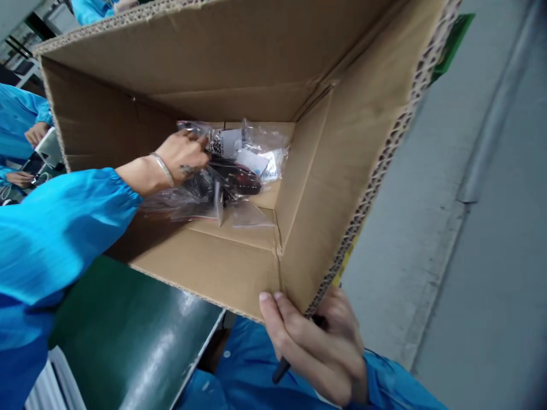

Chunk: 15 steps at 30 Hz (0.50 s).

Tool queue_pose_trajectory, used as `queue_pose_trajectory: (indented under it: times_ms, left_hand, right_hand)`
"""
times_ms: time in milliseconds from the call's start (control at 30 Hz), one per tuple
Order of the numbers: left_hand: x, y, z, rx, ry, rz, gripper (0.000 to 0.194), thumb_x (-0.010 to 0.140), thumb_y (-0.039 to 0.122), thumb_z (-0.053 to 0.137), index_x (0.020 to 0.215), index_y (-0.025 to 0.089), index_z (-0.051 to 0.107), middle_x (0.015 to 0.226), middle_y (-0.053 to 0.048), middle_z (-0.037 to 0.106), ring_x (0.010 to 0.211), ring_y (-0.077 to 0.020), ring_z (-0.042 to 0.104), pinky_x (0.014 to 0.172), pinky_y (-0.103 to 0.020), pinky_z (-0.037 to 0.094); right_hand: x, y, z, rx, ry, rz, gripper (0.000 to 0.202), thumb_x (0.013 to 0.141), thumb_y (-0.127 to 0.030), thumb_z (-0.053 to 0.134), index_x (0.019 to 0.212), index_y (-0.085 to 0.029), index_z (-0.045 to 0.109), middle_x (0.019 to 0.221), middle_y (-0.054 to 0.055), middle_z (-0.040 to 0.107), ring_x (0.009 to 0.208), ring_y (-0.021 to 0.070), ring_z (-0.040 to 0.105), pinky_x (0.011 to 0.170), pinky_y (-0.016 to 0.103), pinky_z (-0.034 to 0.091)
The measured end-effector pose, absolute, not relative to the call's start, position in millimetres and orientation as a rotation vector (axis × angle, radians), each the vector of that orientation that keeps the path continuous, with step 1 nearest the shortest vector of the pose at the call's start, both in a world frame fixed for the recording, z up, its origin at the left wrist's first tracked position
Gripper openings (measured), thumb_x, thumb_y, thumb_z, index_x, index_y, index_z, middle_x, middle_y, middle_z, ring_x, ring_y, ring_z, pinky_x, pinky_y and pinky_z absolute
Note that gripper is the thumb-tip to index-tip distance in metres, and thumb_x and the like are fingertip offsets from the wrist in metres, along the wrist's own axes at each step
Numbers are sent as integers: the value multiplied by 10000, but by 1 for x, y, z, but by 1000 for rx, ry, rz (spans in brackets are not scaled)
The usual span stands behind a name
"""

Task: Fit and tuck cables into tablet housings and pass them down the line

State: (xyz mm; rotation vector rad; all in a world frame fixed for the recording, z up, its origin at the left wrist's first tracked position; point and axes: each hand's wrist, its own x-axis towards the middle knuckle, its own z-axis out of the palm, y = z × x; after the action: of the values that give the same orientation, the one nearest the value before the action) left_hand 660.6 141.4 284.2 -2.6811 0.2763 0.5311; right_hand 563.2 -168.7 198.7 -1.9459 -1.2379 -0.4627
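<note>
Box (231,247) with bags (273,151).
My left hand (182,155) touches them, grip unclear; my right hand (314,347) clasps the near corner and a rod (281,370).

bright blue sleeves (72,222) — gathered cuff (126,187), silver bangle (163,167) on left wrist (143,175), blue top (252,356) — pale button (227,354)

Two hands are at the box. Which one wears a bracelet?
The hand reaching inside, at the plastic bags: a silvery bracelet circles its wrist. The other hand, gripping the box at its corner, shows none.
</note>
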Motion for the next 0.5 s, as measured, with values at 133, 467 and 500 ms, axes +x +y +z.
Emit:
queue_pose_trajectory:
  times_ms: [133,467,500]
  left_hand:
    - [642,157,297,-2673,81,439,392,824,207,352,922,170,729,1081,-203,625,1049,-330,583,824,-482,418]
    - [594,129,316,-2628,169,561,323,814,161,408,817,241,722,914,-169,623,830,-289,624,736,-455,437]
    - [589,125,317,-2609,180,573,307,819,133,418,785,227,707,888,-158,621,800,-279,625,722,-439,449]
  right_hand:
    - [569,-170,207,-1898,-1260,-531,239,933,-118,546,846,-212,748,714,9,668,621,135,512,573,313,416]
    - [572,-169,209,-1893,-1239,-603,343,982,-113,454,814,-189,743,719,26,642,686,150,473,596,305,408]
    - [572,-169,208,-1894,-1241,-602,334,983,-115,458,823,-182,744,719,30,642,691,153,474,601,308,405]
